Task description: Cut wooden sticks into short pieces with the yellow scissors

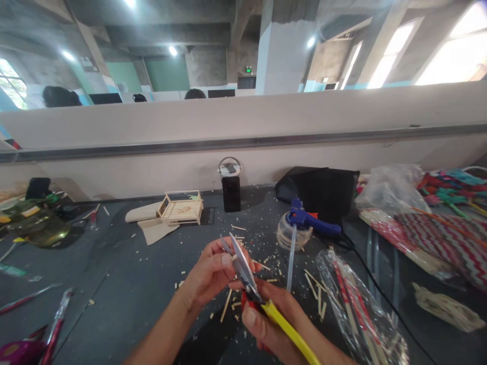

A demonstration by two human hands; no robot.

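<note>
My right hand (277, 314) is wrapped around the handles of a pair of scissors (243, 263) with one yellow and one red handle. The blades stand slightly apart and point up and away from me. My left hand (215, 268) pinches a small wooden stick (233, 258) beside the blades; most of the stick is hidden by fingers and metal. Cut stick pieces (225, 305) and crumbs lie on the dark table around both hands. Beyond my left hand stands a small wooden model bed (184, 210) with rails, partly over beige sheets (155, 230).
A blue glue gun (314, 220) rests on a clear jar (287, 235), its black cord running right. A phone (231, 193) leans at the back wall. Plastic-wrapped sticks (357, 304), a black bag (319, 190) and patterned cloth (449, 243) lie right. A yellowish container (38, 225) stands left.
</note>
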